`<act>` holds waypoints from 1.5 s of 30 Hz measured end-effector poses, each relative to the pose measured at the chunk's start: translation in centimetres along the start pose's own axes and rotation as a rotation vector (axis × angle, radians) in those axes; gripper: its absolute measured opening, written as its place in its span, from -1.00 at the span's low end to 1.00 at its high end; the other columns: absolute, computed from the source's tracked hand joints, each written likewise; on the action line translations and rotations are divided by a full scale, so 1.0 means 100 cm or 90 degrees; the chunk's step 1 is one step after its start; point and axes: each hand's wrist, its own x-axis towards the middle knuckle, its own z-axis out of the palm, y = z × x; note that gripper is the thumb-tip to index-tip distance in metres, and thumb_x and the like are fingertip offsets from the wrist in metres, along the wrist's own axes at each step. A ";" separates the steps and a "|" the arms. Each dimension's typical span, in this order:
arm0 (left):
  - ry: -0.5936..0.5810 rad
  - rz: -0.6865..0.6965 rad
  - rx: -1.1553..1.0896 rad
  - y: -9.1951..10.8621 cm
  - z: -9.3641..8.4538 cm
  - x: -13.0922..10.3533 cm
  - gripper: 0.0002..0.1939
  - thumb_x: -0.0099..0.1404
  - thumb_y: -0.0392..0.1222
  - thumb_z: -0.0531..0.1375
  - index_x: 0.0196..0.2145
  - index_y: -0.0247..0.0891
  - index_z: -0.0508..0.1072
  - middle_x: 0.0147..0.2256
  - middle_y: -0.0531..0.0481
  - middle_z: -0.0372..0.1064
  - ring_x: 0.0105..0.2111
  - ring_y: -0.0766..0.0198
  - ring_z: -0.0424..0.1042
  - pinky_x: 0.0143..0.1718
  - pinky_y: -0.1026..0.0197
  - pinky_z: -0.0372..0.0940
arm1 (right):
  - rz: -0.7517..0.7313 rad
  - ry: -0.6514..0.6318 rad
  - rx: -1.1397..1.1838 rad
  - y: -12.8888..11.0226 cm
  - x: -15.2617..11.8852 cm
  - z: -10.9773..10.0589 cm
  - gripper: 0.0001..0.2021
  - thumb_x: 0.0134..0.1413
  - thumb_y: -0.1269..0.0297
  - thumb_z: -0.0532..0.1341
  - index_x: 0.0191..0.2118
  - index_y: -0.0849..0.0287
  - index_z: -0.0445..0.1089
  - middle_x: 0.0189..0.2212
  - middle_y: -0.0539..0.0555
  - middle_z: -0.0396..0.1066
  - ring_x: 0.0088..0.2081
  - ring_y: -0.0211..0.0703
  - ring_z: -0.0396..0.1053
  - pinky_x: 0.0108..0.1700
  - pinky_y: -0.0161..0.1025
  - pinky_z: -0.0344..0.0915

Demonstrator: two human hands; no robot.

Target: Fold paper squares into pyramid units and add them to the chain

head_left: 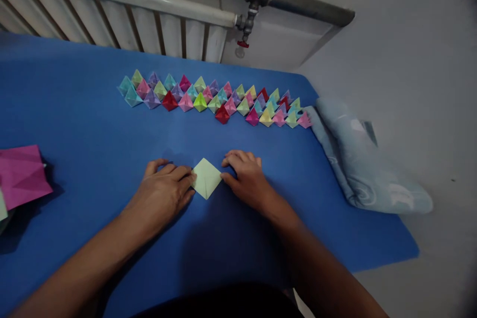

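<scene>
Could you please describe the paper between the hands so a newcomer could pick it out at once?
On the blue surface, nearer the camera than the rows of small folded pieces, are the left hand and right hand. Between them is a pale green paper diamond. Unlike those pieces, it looks flat, with a short line to its lower corner.

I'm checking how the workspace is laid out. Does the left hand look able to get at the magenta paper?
Probably yes: only blue surface shows between the left hand and the magenta paper, though that hand touches the green paper.
</scene>
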 end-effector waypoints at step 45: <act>-0.022 -0.014 -0.073 -0.012 0.000 0.005 -0.80 0.38 -0.25 0.08 -0.25 -0.14 0.52 -0.22 0.00 0.55 -0.25 0.14 0.47 0.01 -0.10 0.11 | -0.150 -0.039 0.043 -0.020 -0.002 0.022 -0.87 0.22 0.39 0.15 -0.24 0.11 0.45 -0.26 0.02 0.46 -0.22 -0.17 0.28 -0.08 -0.16 -0.02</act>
